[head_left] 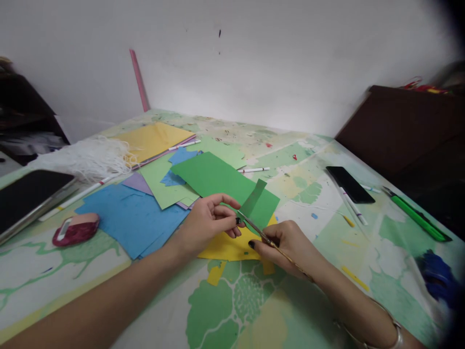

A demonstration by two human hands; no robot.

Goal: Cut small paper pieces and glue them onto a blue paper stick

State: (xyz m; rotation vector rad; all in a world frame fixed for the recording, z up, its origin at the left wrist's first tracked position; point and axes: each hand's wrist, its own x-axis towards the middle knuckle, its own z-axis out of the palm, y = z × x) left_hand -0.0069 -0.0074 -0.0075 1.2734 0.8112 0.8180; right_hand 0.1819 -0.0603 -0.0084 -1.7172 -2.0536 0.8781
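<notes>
My right hand [286, 245] is closed around slim metal scissors [267, 238], whose blades point up and left. The blade tips are beside a narrow green paper strip [255, 198], which stands up over a larger green sheet [221, 182]. My left hand [218, 215] has its fingers curled, thumb and fingertips near the strip's lower end and the blades; what they pinch is too small to make out. Beneath both hands lies a yellow sheet [228, 247], with small yellow scraps [217, 274] at its front edge.
Blue sheets [134, 218], light green paper [163, 184] and white strings [87, 157] lie left, with a tablet [32, 198] and a maroon object [76, 229]. On the right are a phone [349, 184], a green cutter [417, 215], paper sticks [353, 206] and a blue object [436, 276].
</notes>
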